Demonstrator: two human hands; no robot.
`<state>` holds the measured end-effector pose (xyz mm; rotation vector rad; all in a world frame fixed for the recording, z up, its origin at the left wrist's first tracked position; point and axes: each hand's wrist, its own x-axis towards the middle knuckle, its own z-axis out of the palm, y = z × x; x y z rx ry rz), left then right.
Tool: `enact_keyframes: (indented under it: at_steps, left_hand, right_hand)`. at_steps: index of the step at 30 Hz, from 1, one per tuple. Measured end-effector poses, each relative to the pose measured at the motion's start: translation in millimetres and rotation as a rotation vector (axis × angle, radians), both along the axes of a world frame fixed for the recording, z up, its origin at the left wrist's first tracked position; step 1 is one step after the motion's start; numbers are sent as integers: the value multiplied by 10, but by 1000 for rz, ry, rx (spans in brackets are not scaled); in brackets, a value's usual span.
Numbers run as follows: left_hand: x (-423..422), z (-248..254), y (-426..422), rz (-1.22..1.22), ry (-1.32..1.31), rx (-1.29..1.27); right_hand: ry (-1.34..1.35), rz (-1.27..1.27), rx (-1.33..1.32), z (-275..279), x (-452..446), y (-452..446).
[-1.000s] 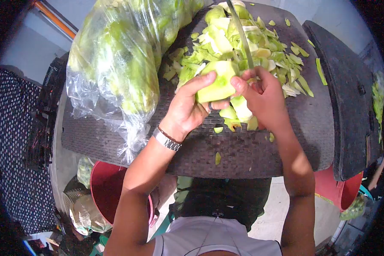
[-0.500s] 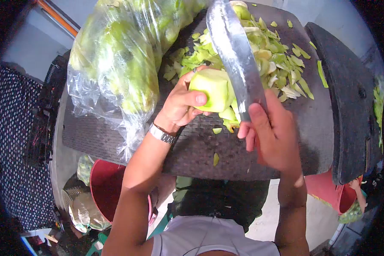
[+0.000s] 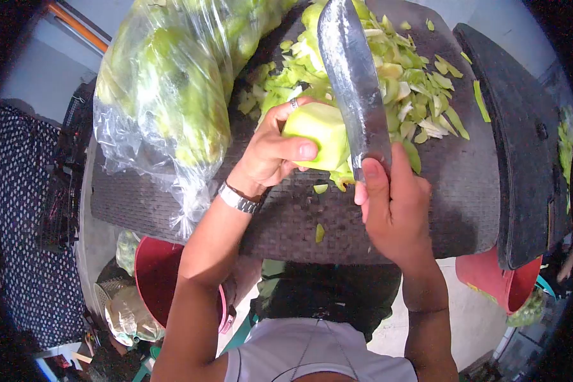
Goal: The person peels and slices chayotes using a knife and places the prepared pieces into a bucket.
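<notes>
My left hand (image 3: 275, 143), with a ring and a metal watch, is wrapped round a pale green peeled fruit or vegetable (image 3: 318, 134) above the table. In my right hand (image 3: 395, 204) is the handle end of a large, wide-bladed knife (image 3: 353, 79). The blade points up and away from me, close along the right side of the green piece. Behind both lies a heap of green peelings (image 3: 420, 95), partly hidden by the blade. To the left rests a clear plastic bag (image 3: 172, 95) full of green produce, its end knotted.
The dark woven tabletop (image 3: 286, 235) has small scraps near its front edge. A black panel (image 3: 516, 146) stands along the right side. Red buckets (image 3: 156, 274) are below the table at left and right. A dotted cloth (image 3: 28, 223) hangs at the far left.
The knife has swung from a thin, edge-on view beyond my hands to lie broadside beside the green piece. My left hand has turned the piece, and my right hand has moved slightly toward me.
</notes>
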<state>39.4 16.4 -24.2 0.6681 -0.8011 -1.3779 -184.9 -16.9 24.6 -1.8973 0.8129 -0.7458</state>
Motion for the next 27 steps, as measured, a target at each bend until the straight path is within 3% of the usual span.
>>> enact_keyframes:
  at_steps: [13,17,20,24,25,26,27]
  left_hand:
    - [-48,118,40,36,-314,143]
    - [-210,8,3,179,-84,47]
    - [-231,-151,-33,185,111,-36]
    - [-141,-277,-43,248,173,23]
    - [-88,-254,-53,211,3,-41]
    - [-95,-248,-61,202,127,-10]
    - [-149,-177,-54,261,63,58]
  right_hand:
    - [23,31,-98,-324,47,-60]
    - [-31,16,-55,-268,81,-29]
    - [157,3,-257,-153,86,111]
    - [29,49,-340,-112,109,266]
    - [-14,39,-378,-197,122,288]
    - [-54,28,-414,-257,121,315]
    - [-9,12,-348,-276,101,360]
